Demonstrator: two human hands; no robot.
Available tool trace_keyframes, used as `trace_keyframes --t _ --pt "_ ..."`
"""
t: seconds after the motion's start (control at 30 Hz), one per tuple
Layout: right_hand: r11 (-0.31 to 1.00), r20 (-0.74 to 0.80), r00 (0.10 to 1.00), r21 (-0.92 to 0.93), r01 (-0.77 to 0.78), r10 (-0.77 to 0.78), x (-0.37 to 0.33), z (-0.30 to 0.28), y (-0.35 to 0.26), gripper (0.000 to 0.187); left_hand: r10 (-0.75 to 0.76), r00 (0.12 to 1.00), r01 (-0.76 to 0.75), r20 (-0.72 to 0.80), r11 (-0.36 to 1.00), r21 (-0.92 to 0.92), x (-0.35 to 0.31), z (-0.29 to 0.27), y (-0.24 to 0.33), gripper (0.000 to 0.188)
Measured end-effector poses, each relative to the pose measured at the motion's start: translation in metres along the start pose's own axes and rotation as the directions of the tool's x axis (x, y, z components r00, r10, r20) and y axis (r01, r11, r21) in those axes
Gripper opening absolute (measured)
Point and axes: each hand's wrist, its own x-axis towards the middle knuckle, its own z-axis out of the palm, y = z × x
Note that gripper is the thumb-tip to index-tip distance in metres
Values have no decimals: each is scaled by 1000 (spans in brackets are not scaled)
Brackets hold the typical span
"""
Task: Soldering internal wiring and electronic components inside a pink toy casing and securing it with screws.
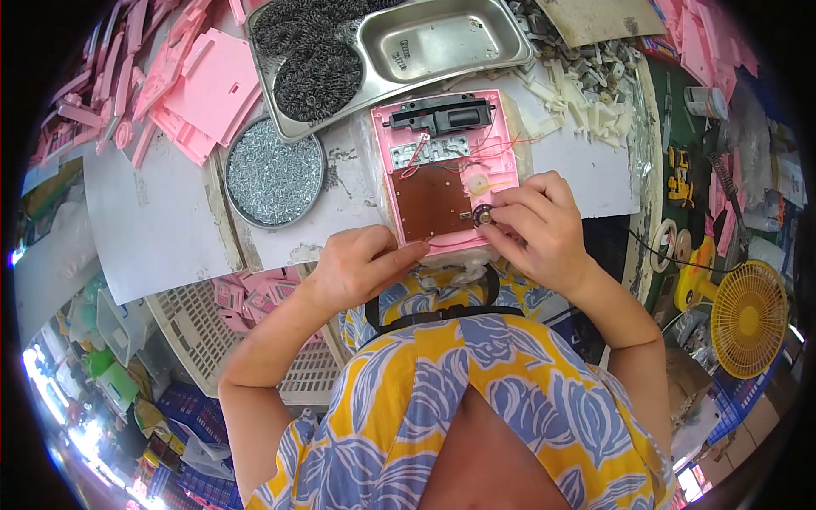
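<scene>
A pink plastic casing [499, 138] lies open-side up on the table in front of me. Inside it are a brown circuit board [432, 202], a black plastic mechanism [442, 114], a metal bracket [438, 150], a whitish round wheel [478, 184] and thin red and pink wires. My right hand [541, 225] pinches a small dark round part with a metal centre [484, 215] at the casing's near right corner. Whether that part is seated cannot be seen. My left hand [361, 265] grips the casing's near left edge, fingertips at the rim.
A steel tray [438, 47] holding black springs [319, 85] stands behind the casing. To its left sits a round tin of small screws [274, 174]. Pink panels [217, 89] pile up at far left, pale plastic pieces [586, 106] at right. A yellow fan [748, 319] stands at right.
</scene>
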Motion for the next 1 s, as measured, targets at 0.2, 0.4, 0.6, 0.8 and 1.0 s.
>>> trace_keyframes --t 0.2,0.4,0.6,0.8,1.0 --pt "999 29 999 -44 -31 33 0 -2 -5 18 -3 999 3 35 1000 -7 0 1 -1 43" --pt "980 51 981 45 -192 189 24 -50 57 22 -108 975 142 192 975 -171 28 -38 9 38" --pt "931 89 986 -352 -99 139 27 -39 93 23 -173 979 187 -103 972 144 121 -79 -40 6" --pt "853 39 937 -427 -298 347 25 -60 90 21 -481 875 305 54 635 710 206 -48 -83 28" --pt "910 -150 934 -222 -350 323 14 -79 93 23 -202 979 166 -19 746 645 207 -36 -103 18"
